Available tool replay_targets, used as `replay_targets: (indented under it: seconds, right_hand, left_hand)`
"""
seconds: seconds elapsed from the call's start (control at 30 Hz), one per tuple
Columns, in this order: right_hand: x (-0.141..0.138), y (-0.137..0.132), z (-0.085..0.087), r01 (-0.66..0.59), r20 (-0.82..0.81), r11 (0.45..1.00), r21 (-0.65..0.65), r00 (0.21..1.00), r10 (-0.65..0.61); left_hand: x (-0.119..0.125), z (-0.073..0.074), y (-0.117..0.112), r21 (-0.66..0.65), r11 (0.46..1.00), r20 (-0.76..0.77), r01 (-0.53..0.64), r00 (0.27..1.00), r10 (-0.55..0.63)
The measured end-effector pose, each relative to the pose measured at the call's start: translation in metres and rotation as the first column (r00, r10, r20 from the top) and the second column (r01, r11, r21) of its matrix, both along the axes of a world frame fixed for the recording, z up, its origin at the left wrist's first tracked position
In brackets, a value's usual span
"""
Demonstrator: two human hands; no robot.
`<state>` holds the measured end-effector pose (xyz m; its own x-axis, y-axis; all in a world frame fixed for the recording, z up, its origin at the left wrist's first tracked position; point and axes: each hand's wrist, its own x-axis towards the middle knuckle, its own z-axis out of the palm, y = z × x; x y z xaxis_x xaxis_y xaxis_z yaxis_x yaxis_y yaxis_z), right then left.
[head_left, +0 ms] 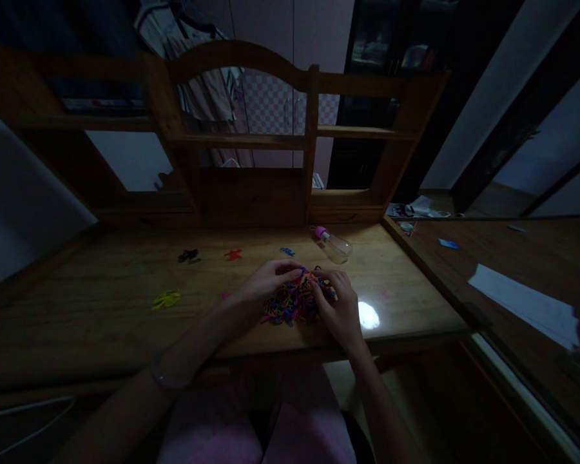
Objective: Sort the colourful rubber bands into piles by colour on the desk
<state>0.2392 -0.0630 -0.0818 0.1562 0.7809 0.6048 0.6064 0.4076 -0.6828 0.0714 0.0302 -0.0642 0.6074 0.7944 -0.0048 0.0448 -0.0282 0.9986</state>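
Observation:
A tangled heap of multicoloured rubber bands [290, 306] lies on the wooden desk in front of me. My left hand [275, 278] reaches in from the left, thumb and fingers pinched on bands at the top of the heap. From the right, my right hand [338, 299] curls over the same heap, its fingertips closed on bands close to the left fingertips. Exactly which strands each holds is too small to tell. Small separate groups lie beyond and left: yellow bands [167, 299], black bands [188, 256], red bands [233, 254] and blue bands [287, 251]. Some pink bands [225, 294] show beside my left wrist.
A clear bottle with a pink top [336, 248] lies on its side behind the heap. At the back rises a wooden shelf frame [251, 138]. To the right, another wooden surface holds white paper [526, 303] and a blue card [448, 243]. The room is dim.

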Motion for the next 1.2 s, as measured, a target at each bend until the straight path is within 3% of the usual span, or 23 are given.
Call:
replay_targets:
  seconds: [0.17,0.37,0.63,0.97,1.2]
  right_hand:
    - [-0.001,-0.001,0.003,-0.047,0.008,0.999,0.027,0.999,0.047]
    - [0.003,-0.001,0.0,-0.057,0.024,0.997,0.055,0.998,0.056]
    - [0.001,-0.002,0.001,-0.024,0.004,0.997,0.077,1.0,0.023]
    - [0.002,-0.002,-0.001,0.046,-0.028,0.996,0.075,0.999,-0.045]
    - [0.002,-0.001,-0.002,0.007,-0.011,0.998,0.061,1.0,-0.006]
  left_hand:
    - [0.005,-0.005,-0.013,-0.173,0.984,0.135,0.032,0.991,-0.008]
    - [0.008,-0.012,-0.017,-0.182,0.982,0.189,0.06,0.982,-0.025]
    - [0.006,-0.02,-0.015,-0.371,0.929,0.256,0.012,0.963,0.09]
    - [0.007,-0.005,-0.023,-0.47,0.881,0.304,0.055,0.947,0.103]
    - [0.008,-0.011,-0.018,-0.488,0.872,0.289,0.041,0.95,0.117]
